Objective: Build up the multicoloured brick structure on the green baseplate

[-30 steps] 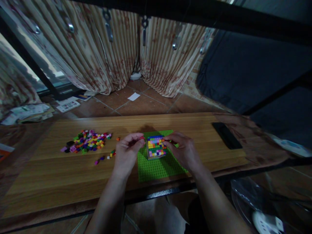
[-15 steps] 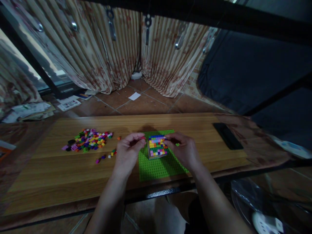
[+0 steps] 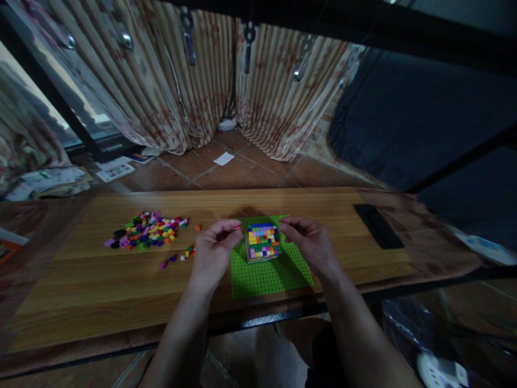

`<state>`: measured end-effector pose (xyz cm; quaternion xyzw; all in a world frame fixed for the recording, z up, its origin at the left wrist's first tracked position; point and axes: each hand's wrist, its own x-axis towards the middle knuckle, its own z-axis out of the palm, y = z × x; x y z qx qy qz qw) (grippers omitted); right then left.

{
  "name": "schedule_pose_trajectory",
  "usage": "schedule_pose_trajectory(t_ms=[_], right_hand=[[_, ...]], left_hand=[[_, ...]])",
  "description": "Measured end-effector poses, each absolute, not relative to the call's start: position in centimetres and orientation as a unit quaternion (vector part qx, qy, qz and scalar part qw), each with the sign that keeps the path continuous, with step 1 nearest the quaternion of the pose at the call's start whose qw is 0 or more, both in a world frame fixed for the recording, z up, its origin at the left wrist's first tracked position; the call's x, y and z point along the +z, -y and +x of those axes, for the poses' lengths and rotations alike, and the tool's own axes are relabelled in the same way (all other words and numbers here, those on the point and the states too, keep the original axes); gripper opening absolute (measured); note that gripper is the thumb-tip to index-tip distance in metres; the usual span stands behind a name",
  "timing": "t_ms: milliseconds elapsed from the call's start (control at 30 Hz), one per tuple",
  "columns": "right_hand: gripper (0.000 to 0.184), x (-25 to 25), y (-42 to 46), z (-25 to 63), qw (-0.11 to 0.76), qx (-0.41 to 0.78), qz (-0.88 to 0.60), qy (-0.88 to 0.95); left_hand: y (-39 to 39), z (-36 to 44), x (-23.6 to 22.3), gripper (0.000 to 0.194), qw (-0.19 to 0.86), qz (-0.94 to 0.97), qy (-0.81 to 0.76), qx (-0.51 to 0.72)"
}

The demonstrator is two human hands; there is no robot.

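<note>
A block of many-coloured toy bricks (image 3: 263, 241) stands on a green studded baseplate (image 3: 262, 283). Just left of the block, my left hand (image 3: 214, 248) pinches a small red brick (image 3: 238, 228) between thumb and fingertips. My right hand (image 3: 309, 242) is at the block's right side, thumb and forefinger close together near its upper right corner. Whether anything sits between those right fingertips is too small and dark to make out.
A pile of loose bricks (image 3: 151, 231) lies on the wooden table (image 3: 100, 291) at the left, with a few strays nearer my left hand. A black phone (image 3: 378, 226) rests at the table's right. Striped curtains (image 3: 202, 81) hang behind.
My right hand has drawn back slightly to the right from the top of the block, uncovering its right edge. The left hand stays nearly still with the red brick.
</note>
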<state>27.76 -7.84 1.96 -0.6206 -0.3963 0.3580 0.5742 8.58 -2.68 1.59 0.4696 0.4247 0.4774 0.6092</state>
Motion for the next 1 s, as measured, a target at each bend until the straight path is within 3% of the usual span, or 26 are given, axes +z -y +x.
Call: schedule_pose_trajectory(t_ms=[333, 733, 1000], right_hand=[[0.039, 0.9, 7.1, 26.6, 0.572, 0.420, -0.598, 0.372], [0.033, 0.3, 6.8, 26.0, 0.592, 0.498, -0.554, 0.309], [0.031, -0.3, 6.8, 25.9, 0.606, 0.476, -0.549, 0.323]], left_hand=[[2.7, 8.6, 1.5, 0.019, 0.608, 0.466, -0.429, 0.478], [2.7, 8.5, 1.5, 0.017, 0.607, 0.467, -0.429, 0.478], [2.8, 8.9, 1.4, 0.017, 0.605, 0.476, -0.426, 0.475]])
